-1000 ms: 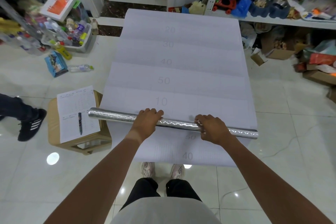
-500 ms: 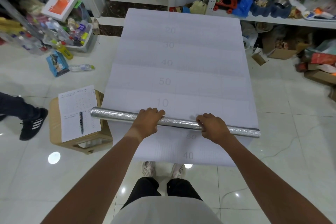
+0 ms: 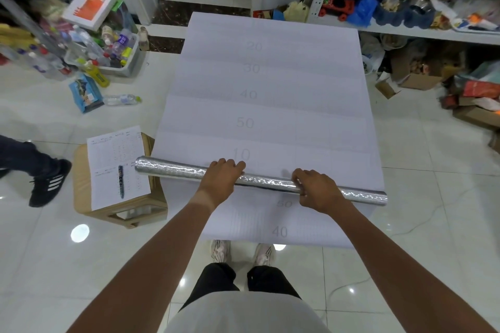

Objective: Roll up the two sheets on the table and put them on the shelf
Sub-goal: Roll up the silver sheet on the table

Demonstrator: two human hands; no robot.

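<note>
A silver foil sheet is wound into a long tight roll (image 3: 173,170) lying across the near part of the table. My left hand (image 3: 220,180) lies over its middle, fingers curled on top. Further right, my right hand (image 3: 316,190) grips the same roll. Under the roll a large white sheet (image 3: 270,105) with faint grey numbers lies flat and covers the whole table. The white metal shelf (image 3: 422,32) stands at the back right, full of toys and clutter.
A small wooden stool (image 3: 81,197) with a paper form and a pen stands left of the table. Another person's leg and black shoe (image 3: 48,184) are at the far left. Bottles and a bin crowd the back left. Boxes lie on the floor on the right.
The silver roll and both hands have shifted slightly away from me along the white sheet. Both hands keep their hold.
</note>
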